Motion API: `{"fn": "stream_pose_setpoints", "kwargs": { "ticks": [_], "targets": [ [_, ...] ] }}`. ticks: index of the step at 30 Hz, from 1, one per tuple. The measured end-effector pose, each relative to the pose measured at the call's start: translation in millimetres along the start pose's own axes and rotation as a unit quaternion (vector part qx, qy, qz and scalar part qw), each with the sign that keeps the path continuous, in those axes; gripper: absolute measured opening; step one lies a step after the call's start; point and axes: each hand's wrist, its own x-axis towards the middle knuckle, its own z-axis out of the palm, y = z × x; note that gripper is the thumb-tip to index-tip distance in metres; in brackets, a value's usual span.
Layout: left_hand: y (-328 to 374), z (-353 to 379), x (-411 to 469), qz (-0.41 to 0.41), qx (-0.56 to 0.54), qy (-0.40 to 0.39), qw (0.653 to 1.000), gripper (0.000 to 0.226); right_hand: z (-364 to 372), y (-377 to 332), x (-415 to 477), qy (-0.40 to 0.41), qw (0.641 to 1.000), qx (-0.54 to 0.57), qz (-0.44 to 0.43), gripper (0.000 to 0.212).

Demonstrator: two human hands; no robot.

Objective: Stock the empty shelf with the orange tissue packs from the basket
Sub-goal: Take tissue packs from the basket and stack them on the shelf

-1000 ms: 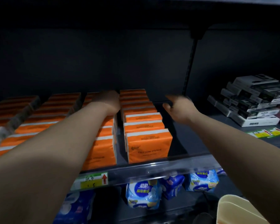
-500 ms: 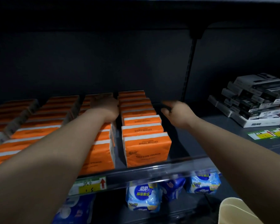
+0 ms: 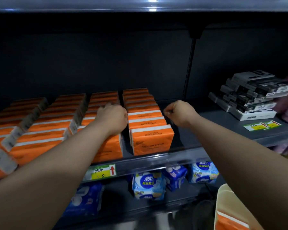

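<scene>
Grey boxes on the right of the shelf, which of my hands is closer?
Right. The right hand is left of the grey boxes, above bare shelf; the left hand rests on the orange packs, farther left.

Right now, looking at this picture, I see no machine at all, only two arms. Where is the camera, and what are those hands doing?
There is no robot here: a person works with bare hands. The one picture comes from a camera worn on the head, looking forward and down. The shelf holds rows of orange tissue packs. The left hand rests on one row; whether it grips a pack I cannot tell. The right hand is curled beside the rightmost row, over bare shelf, holding nothing I can see. The basket shows at bottom right.
</scene>
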Motion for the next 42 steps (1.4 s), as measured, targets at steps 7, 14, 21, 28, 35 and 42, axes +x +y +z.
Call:
{"fn": "stream_pose_setpoints", "kwargs": {
  "ticks": [7,14,21,28,35,42],
  "targets": [
    [6.3,-32.0,-16.9,-0.01,-0.035,0.013,0.999,0.026,-22.2,12.8,-41.3,0.028,0.999,-0.03,-0.014,0.042],
    [68.0,-50.4,-73.3,0.076,-0.05,0.031,0.995,0.034,-52.4,47.5,-133.5,0.064,0.995,-0.061,-0.039,0.043],
    [165.7,-23.8,-153.4,0.184,-0.116,-0.028,0.976,0.032,-55.8,123.9,-267.8,0.034,0.998,-0.052,0.033,0.036],
    [260.3,44.2,-204.3,0.238,-0.134,-0.143,0.951,0.036,-28.7,204.4,-353.5,-0.098,0.981,-0.097,0.14,0.043],
    [330.8,134.4,-219.2,0.262,-0.154,-0.264,0.916,0.037,10.9,268.3,-365.9,-0.159,0.964,-0.046,0.21,0.043],
    [388.5,218.1,-221.0,0.297,-0.15,-0.357,0.873,0.054,40.1,321.2,-352.3,-0.184,0.954,-0.023,0.238,0.045]
  ]
}}
